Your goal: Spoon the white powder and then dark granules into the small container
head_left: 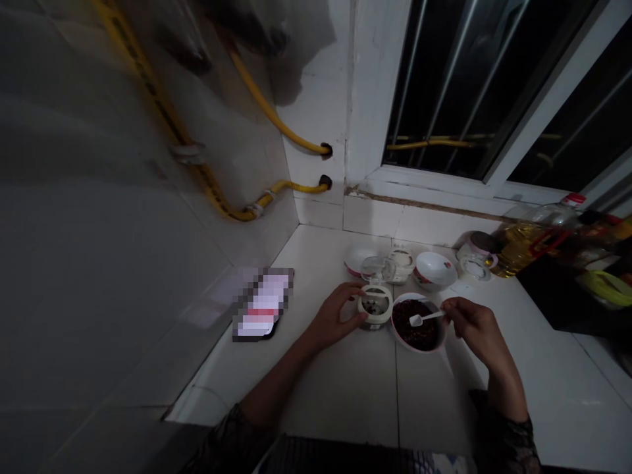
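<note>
My left hand [340, 314] grips a small seasoning jar [375, 321] from its left side, thumb in front and fingers at the rim. The jar's clear lid [378, 268] is flipped up, and a little dark-specked content shows inside. Between thumb and fingers of my right hand [471, 324] is the handle of a small white spoon [424, 318]. The spoon's head hangs over a bowl [399, 337] of dark red, chunky sauce or chili, just right of the jar. Whether the spoon carries anything is too small to tell.
Behind stand a white bowl [357, 253], another seasoning jar [402, 268] and a flower-patterned bowl [435, 271]. At right are a lidded jar [474, 249], an oil bottle [521, 240] and a dark box [557, 289]. A phone [266, 303] lies left, by the tiled wall with yellow pipes [212, 191].
</note>
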Demonstrator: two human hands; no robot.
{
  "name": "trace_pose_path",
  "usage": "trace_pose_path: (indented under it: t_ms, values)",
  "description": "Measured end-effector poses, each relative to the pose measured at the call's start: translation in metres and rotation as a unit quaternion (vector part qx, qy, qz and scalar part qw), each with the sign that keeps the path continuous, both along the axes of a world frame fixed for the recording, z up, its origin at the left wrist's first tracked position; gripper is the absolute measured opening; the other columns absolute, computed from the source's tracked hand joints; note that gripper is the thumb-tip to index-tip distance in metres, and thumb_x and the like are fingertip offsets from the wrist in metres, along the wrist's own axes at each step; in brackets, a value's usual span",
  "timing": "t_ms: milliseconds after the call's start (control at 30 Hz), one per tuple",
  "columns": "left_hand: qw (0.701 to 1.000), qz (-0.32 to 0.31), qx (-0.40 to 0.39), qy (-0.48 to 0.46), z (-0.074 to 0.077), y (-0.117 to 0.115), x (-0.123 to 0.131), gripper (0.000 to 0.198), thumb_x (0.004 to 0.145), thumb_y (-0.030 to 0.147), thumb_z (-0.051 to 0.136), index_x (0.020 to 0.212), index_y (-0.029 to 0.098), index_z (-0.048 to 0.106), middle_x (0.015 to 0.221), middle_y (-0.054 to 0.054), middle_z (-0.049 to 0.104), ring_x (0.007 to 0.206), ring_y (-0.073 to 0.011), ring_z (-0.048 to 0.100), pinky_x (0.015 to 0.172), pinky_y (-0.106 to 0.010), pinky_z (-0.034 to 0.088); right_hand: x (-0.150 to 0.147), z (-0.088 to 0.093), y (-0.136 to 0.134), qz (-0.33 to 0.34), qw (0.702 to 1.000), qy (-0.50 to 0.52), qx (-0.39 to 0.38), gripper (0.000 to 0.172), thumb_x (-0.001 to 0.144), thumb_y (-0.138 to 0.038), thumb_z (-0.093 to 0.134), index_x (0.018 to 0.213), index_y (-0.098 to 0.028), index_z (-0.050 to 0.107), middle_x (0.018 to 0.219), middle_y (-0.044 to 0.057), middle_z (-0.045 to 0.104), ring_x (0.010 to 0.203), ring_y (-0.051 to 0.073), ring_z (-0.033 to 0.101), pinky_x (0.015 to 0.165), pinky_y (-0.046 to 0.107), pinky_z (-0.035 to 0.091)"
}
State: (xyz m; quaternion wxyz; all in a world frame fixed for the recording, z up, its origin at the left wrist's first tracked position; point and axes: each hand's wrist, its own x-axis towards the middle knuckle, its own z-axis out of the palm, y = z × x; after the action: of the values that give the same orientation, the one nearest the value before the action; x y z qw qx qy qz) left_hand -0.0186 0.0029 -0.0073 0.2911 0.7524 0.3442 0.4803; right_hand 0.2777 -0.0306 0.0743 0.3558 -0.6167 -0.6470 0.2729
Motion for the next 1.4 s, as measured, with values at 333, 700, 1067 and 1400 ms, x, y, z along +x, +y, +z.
trace_pose_path:
  t_ms: [333, 700, 1067, 1400]
  values:
    - [1.000, -0.001, 0.000, -0.003, 0.001, -0.001, 0.001, 0.029, 0.087, 0.034, 0.066, 0.113, 0.023, 0.058, 0.126, -0.013, 0.062, 0.116, -0.0259, 0.060, 0.091, -0.039, 0.053, -0.024, -0.010, 0.007, -0.019, 0.975, 0.171, -0.144, 0.041, 0.062, -0.057, 0.070, 0.071, -0.017, 0.064, 0.051, 0.003, 0.068, 0.033, 0.008, 0.036, 0.037, 0.023, 0.027]
    - [1.000, -0.004, 0.004, 0.004, 0.002, -0.001, 0.001, 0.029, 0.088, 0.031, 0.065, 0.114, 0.023, 0.056, 0.127, -0.013, 0.060, 0.117, -0.0257, 0.059, 0.091, -0.039, 0.053, -0.007, -0.010, 0.007, -0.046, 0.971, 0.208, -0.111, 0.034, 0.063, -0.049, 0.074, 0.071, -0.016, 0.067, 0.054, 0.004, 0.069, 0.035, 0.009, 0.038, 0.039, 0.024, 0.028]
    - [1.000, 0.001, 0.014, 0.000, -0.001, 0.000, 0.000, 0.028, 0.087, 0.032, 0.065, 0.113, 0.022, 0.058, 0.126, -0.013, 0.061, 0.115, -0.0255, 0.061, 0.094, -0.040, 0.052, -0.008, -0.009, 0.009, -0.058, 0.960, 0.257, -0.089, 0.035, 0.060, -0.048, 0.077, 0.069, -0.016, 0.067, 0.051, 0.004, 0.067, 0.033, 0.008, 0.037, 0.038, 0.024, 0.025]
    - [1.000, 0.000, 0.014, 0.001, -0.002, 0.001, 0.001, 0.029, 0.087, 0.032, 0.065, 0.114, 0.022, 0.057, 0.126, -0.013, 0.061, 0.117, -0.0252, 0.060, 0.098, -0.041, 0.051, -0.063, -0.012, 0.000, 0.017, 0.984, 0.106, 0.140, 0.025, 0.090, -0.041, 0.056, 0.082, -0.020, 0.068, 0.065, 0.003, 0.073, 0.045, 0.013, 0.058, 0.047, 0.025, 0.047]
